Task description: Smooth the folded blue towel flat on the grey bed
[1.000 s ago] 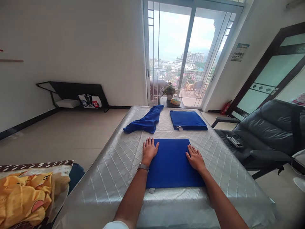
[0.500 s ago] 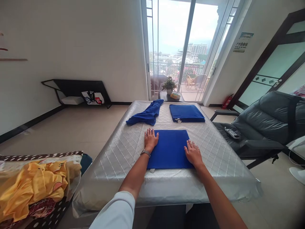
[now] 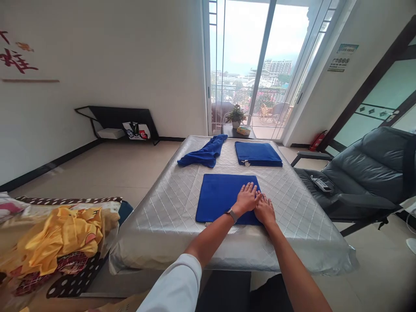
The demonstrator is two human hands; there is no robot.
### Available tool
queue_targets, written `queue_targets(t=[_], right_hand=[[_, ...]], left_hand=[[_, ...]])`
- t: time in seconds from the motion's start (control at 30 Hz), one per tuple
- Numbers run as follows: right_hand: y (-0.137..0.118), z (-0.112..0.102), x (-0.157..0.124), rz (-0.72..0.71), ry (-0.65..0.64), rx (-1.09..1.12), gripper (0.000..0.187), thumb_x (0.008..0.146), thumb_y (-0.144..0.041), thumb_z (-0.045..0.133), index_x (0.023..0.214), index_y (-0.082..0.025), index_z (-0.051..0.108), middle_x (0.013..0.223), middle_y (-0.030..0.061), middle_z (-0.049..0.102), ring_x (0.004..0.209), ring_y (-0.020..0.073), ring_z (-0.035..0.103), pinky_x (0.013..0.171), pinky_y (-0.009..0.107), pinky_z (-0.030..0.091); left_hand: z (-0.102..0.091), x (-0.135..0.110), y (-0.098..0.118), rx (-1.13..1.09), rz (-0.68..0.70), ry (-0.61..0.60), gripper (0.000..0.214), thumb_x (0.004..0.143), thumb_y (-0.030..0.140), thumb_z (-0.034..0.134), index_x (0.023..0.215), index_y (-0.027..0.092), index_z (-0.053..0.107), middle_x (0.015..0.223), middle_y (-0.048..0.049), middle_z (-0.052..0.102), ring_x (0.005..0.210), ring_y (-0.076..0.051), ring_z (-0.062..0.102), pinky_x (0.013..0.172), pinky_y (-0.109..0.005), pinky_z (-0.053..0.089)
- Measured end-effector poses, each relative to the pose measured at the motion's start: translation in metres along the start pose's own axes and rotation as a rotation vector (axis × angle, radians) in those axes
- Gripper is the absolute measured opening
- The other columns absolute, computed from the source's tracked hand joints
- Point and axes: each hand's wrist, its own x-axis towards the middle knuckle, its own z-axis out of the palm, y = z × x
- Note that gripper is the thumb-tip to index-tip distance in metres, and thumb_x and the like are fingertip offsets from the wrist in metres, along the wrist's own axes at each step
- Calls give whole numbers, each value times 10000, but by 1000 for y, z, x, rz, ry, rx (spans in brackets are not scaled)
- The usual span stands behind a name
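Note:
A blue cloth, folded into a flat rectangle, lies on the covered table right in front of me. My left hand rests palm down on its right part, fingers stretched out. Just beside it, my right hand lies flat along the cloth's right edge, and the two hands touch or slightly overlap. Behind, to the right, is a stack of folded blue cloths with a white tag at its front. A crumpled blue cloth lies at the back left.
A dark reclining chair with a white remote-like device stands to the right of the table. Yellow fabric is heaped at the lower left. Beyond the table, a potted plant stands before the glass door.
My left hand has slid from the cloth's left edge across to its right side, up against my right hand. My right hand stays at the right edge. The view has turned slightly left.

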Motion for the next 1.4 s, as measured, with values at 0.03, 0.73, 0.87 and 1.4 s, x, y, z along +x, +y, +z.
queue_targets(t=[0.03,0.73,0.87,1.4], right_hand=[[0,0,0,-8,0,-7,601,1003,-303,227,1590,-173,218,1652,27,196,1512,231,173,1217,446,137],[-5,-4,1,39,27,52,637,1015,-430,150,1589,-164,226,1648,14,219,1505,215,192,1222,420,110],[-6,-11,-12,13,119,36,613,1017,-383,169,1562,-141,311,1629,44,280,1494,223,225,1217,418,133],[5,-3,-48,14,-38,27,639,1025,-461,127,1602,-186,146,1660,15,149,1522,218,129,1225,447,100]], left_hand=[[4,-1,6,-4,14,-16,634,1046,510,192,1507,124,393,1585,-153,345,1485,-249,268,1199,-447,232],[-55,-138,-141,102,-377,-191,724,1015,611,160,1575,159,238,1642,-96,177,1520,-256,138,1225,-467,150],[-53,-136,-137,107,-380,-168,731,1014,611,168,1571,146,248,1640,-104,190,1516,-256,160,1226,-457,153],[-52,-127,-102,146,-356,-105,746,1019,594,147,1558,93,275,1624,-148,226,1512,-255,180,1232,-445,142]])
